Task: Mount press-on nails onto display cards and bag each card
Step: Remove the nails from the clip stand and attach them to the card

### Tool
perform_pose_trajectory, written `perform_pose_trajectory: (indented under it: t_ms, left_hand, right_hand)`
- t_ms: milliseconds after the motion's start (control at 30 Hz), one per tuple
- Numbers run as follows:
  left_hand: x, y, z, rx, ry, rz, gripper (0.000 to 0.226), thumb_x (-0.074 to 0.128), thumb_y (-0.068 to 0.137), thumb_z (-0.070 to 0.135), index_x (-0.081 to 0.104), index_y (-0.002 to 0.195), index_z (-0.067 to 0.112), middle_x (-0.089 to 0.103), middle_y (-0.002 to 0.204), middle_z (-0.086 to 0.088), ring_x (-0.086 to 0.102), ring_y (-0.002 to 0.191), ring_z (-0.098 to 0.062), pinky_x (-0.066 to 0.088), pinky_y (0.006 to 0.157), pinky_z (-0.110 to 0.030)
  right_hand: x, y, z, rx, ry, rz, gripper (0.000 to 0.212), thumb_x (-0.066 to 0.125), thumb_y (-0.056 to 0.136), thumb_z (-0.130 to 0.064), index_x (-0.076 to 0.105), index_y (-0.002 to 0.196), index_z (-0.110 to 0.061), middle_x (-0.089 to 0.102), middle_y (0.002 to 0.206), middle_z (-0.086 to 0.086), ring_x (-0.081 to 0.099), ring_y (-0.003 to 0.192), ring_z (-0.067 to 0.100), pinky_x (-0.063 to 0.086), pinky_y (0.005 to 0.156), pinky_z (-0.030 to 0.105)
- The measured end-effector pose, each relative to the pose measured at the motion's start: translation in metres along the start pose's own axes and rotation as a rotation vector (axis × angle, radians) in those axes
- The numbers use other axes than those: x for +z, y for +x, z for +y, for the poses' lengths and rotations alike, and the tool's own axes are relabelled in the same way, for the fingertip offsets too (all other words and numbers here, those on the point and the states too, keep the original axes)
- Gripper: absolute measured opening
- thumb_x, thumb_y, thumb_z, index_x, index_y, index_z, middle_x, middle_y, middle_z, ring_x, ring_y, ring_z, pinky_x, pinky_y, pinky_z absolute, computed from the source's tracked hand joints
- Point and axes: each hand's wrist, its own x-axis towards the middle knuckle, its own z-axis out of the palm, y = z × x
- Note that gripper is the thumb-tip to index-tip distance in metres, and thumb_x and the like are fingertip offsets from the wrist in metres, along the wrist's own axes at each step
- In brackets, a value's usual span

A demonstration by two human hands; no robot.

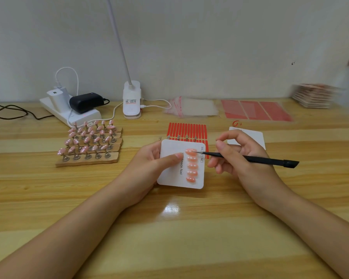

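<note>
The white display card [179, 168] carried five pink nails [191, 165] in a column and sat tilted just above the desk [189, 238]. Your left hand [149, 164] pinched its left edge, thumb pressed on its face. Your right hand [238, 156] pinched a black tool [250, 159], its fine tip touching the top nail. Wooden strips [89, 160] of nails on stands lay well apart to the left.
</note>
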Motion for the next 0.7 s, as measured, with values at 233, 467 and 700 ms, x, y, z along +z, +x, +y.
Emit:
perform_pose_trajectory:
  t_ms: [233, 467, 700]
  left_hand:
    - [0.0014, 0.0008, -0.0012, 0.004, 0.047, 0.042, 0.019, 0.056, 0.088, 0.004, 0.063, 0.101, 0.015, 0.073, 0.093, 0.0, 0.07, 0.083, -0.014, 0.056, 0.071, -0.023]
    - [0.0, -0.0002, 0.0004, -0.003, 0.015, 0.035, 0.02, 0.055, 0.087, 0.004, 0.063, 0.101, 0.015, 0.073, 0.094, -0.002, 0.07, 0.083, -0.016, 0.057, 0.072, -0.025]
    - [-0.0009, -0.0004, 0.0019, -0.022, -0.035, 0.007, 0.022, 0.056, 0.085, 0.005, 0.062, 0.104, 0.014, 0.073, 0.094, -0.003, 0.07, 0.082, -0.016, 0.057, 0.067, -0.023]
  right_hand:
    - [0.0006, -0.002, -0.0036, -0.162, -0.193, -0.017, 0.015, 0.053, 0.089, -0.005, 0.054, 0.085, -0.019, 0.066, 0.061, 0.005, 0.058, 0.052, 0.01, 0.05, 0.058, 0.018]
    - [-0.0055, 0.002, -0.0043, -0.03, 0.014, 0.024, 0.006, 0.056, 0.082, -0.015, 0.055, 0.087, -0.017, 0.065, 0.057, 0.004, 0.054, 0.048, 0.009, 0.05, 0.056, 0.019]
    - [-0.0057, 0.002, -0.0016, 0.044, 0.101, -0.024, 0.014, 0.057, 0.073, -0.024, 0.056, 0.086, -0.018, 0.065, 0.059, 0.006, 0.055, 0.049, 0.009, 0.049, 0.054, 0.018]
